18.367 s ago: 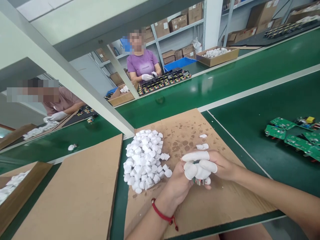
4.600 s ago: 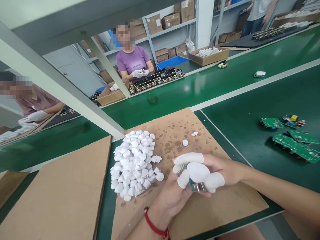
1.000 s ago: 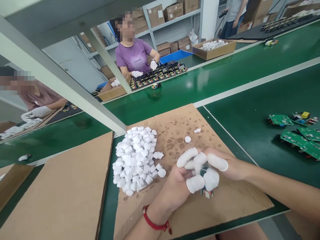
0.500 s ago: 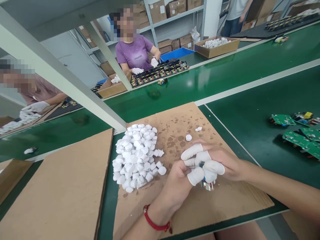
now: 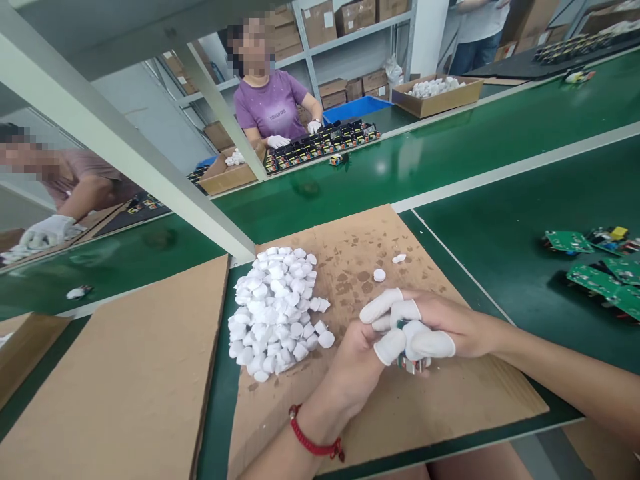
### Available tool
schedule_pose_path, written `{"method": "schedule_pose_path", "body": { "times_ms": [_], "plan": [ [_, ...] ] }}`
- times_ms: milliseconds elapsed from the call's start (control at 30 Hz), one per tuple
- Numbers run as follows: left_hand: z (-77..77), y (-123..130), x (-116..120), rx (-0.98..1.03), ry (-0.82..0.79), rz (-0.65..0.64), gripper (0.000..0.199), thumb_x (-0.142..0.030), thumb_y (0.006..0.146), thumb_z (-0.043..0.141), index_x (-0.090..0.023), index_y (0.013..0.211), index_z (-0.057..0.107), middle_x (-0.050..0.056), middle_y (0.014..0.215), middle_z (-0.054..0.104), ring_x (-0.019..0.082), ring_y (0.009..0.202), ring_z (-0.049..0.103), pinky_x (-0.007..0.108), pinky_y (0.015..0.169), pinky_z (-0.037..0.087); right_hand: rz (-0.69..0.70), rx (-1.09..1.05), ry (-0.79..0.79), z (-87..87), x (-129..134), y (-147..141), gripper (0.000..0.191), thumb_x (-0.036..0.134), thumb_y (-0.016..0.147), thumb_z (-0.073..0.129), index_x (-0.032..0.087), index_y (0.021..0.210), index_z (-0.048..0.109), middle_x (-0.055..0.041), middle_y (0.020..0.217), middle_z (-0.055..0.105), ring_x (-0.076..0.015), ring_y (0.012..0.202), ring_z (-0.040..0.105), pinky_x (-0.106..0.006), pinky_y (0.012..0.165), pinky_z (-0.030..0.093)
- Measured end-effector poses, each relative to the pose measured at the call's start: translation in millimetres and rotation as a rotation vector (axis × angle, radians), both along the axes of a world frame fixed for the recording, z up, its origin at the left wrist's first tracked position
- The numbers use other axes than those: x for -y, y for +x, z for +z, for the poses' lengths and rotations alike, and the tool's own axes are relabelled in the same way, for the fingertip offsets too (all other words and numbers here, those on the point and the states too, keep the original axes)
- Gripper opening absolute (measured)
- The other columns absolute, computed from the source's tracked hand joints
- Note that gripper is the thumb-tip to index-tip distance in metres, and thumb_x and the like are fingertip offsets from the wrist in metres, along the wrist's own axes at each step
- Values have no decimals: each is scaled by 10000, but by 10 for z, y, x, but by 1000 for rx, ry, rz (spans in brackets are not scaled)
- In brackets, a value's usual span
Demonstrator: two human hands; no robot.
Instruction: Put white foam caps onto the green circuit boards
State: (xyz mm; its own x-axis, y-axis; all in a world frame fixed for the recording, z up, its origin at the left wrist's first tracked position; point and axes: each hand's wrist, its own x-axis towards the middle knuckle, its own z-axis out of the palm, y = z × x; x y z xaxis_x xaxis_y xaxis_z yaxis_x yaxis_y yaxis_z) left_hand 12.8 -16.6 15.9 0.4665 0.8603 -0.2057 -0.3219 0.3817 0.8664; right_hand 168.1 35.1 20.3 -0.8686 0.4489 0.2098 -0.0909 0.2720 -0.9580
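A small circuit board (image 5: pixel 411 364) with metal parts at its lower end is held between my two hands above the cardboard sheet (image 5: pixel 400 427). My left hand (image 5: pixel 365 353), a red braided bracelet (image 5: pixel 313 440) on its wrist, is closed on the board from the left. From the right, my right hand (image 5: pixel 445 323) closes on it too. White finger cots cover the fingertips and hide most of the board. Among them a rounded white patch could be a cot or a white piece; I cannot tell. Left of my hands lies a heap of white round pieces (image 5: pixel 275 307).
Two loose white pieces, one a disc (image 5: pixel 379 275), lie beyond my hands. Green circuit boards (image 5: pixel 595 280) rest at the right. A second cardboard sheet (image 5: pixel 125 360) lies left, beside a slanting metal post (image 5: pixel 200 207). Co-workers sit across the green conveyor belt (image 5: pixel 350 190), which carries small boards.
Both hands keep hold of the circuit board, with only a slight shift of fingers and board. Small boards on the belt have moved right. The co-worker at far left has reached toward the white pieces.
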Motion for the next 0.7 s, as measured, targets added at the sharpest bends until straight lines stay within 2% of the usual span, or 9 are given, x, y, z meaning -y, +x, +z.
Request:
{"method": "schedule_pose_path", "body": {
  "times_ms": [67,200,333,400,467,533,567,633,700],
  "plan": [
    [-26,-1,2,13,-34,17,377,-501,646,691,-131,706,653,53,661,658,198,693,630,332,665,516,-11,3,8,1,-11,9,394,425,894,424,89,896,630,-149,1072,515,-186,874,598,-199,544,527],
    [-49,13,4,81,-88,46,329,-438,703,670,-132,823,660,58,678,663,192,679,633,334,652,523,4,-75,-108,-24,-20,3,547,577,873,356,97,865,620,-134,1059,523,-139,718,596,-248,565,531],
    [-25,37,4,52,-58,52,400,-467,661,696,-131,878,666,67,715,668,204,712,632,329,655,522,8,-73,-157,-50,-1,-34,284,369,841,525,107,912,611,-103,1044,534,-50,518,539,-229,538,506],
    [-13,37,1,7,-36,53,431,-487,641,703,-135,888,669,66,732,669,206,726,631,325,664,519,-37,-78,-120,-57,18,-59,214,277,810,555,110,933,612,-105,1052,534,-49,530,542,-219,543,500],
    [-16,23,-8,-23,-24,42,436,-502,651,687,-131,880,674,69,740,668,204,728,629,319,665,517,-106,-92,-62,-64,35,-78,163,242,778,586,107,859,627,-112,1065,533,-63,577,554,-198,527,489],
    [-35,1,-24,-18,-16,33,420,-497,672,671,-122,862,677,74,741,666,197,715,627,308,655,518,-111,-108,-107,-74,40,-83,163,261,786,593,103,798,630,-112,1072,542,-54,560,548,-180,497,477],
    [-49,-11,-34,2,-13,27,405,-488,688,661,-118,853,677,77,739,665,191,700,626,301,641,519,-84,-113,-169,-80,37,-79,204,300,809,577,104,829,633,-111,1061,556,-56,551,553,-177,485,474],
    [-80,-32,-54,71,-23,4,397,-484,736,614,-104,835,672,86,725,659,178,656,622,284,595,520,-28,-126,-304,-90,19,-56,384,440,867,481,120,1046,596,-118,1025,594,-102,618,605,-204,519,497],
    [-107,-44,-70,142,-66,-28,428,-495,780,550,-84,809,664,95,693,646,161,590,611,257,521,511,-14,-160,-350,-92,-10,-20,588,550,859,436,139,1279,435,-135,1062,603,-179,841,632,-270,663,526]
  ]
}}
